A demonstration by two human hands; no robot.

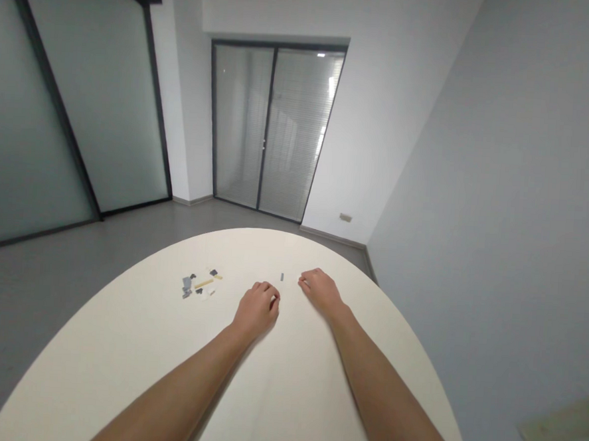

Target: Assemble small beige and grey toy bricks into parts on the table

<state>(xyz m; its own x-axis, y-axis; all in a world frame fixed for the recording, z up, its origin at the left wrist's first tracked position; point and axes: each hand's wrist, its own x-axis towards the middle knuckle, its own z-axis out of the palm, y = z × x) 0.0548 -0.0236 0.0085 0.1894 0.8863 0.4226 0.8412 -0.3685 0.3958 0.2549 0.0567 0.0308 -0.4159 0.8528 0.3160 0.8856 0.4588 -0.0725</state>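
Note:
My left hand (259,305) rests on the white round table with its fingers curled in toward the thumb. Whatever it may hold is hidden or too small to make out. To its right, my right hand (321,290) also lies on the tabletop, thumb and fingertips drawn together in a pinch. I cannot make out anything between those fingertips. A small narrow grey piece (282,277) lies on the table between the two hands, touching neither.
Left of my hands, loose small pieces are scattered: grey pieces (187,284), a tan strip (203,284), dark pieces (214,273) and pale ones (210,292). The round table (117,349) has a curved far edge. Beyond it stand a glass door (240,124) and walls.

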